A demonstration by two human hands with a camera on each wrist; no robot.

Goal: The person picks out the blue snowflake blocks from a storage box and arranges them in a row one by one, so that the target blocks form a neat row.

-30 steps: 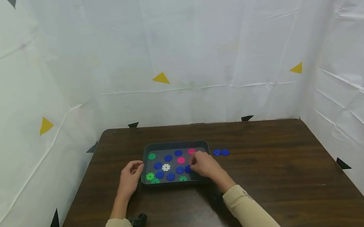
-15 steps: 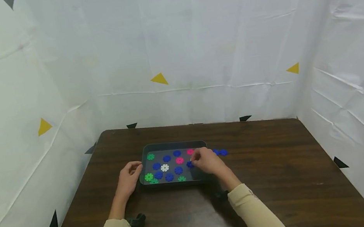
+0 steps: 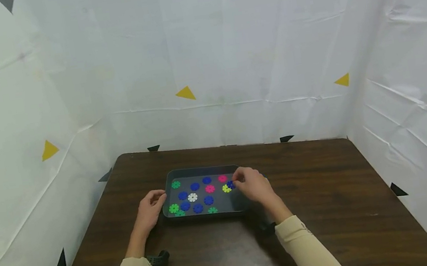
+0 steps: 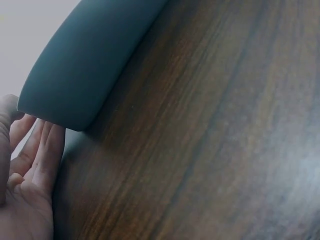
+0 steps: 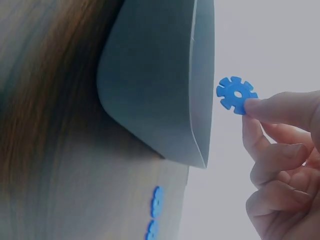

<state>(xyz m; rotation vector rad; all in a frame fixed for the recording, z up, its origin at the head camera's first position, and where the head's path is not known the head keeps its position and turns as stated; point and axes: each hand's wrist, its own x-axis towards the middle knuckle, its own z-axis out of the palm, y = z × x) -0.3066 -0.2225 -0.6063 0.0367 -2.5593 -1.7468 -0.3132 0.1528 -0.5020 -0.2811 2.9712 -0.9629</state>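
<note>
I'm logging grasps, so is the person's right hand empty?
No, the right hand pinches a round, notched blue plastic disc between its thumb and a finger.

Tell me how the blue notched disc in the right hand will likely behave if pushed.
The blue notched disc probably feels stiff: pinched at one edge by the right hand, it shows no droop. It's likely light, being small with a central hole. Its flat, notched shape would probably slide rather than roll.
</note>
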